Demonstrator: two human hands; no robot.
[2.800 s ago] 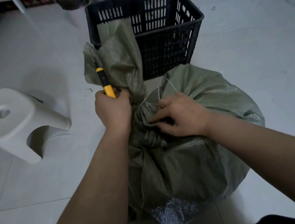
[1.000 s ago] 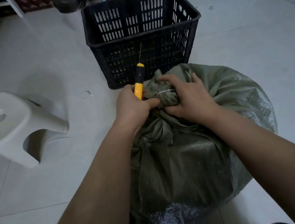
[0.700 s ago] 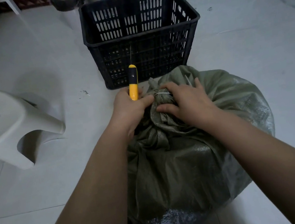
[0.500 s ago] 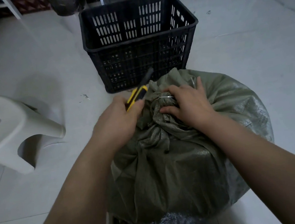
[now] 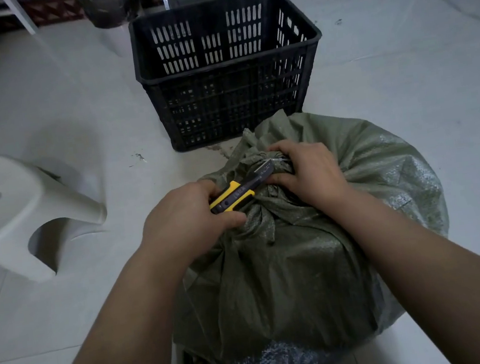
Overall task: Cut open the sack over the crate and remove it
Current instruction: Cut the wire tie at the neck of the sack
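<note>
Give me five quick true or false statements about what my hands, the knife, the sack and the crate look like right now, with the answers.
1. The left hand holds a yellow utility knife. True.
2. The right hand rests on the floor. False: it grips the sack's tied neck.
3. The blade points at the tied neck. True.
4. The black crate lies tipped over. False: it stands upright.
5. The white stool is inside the crate. False: it is on the floor, left.

Pale tiled floor point(image 5: 401, 77), green woven sack point(image 5: 288, 266) in front, black slatted crate point(image 5: 228, 71) behind, white stool point(image 5: 19, 215) left
</note>
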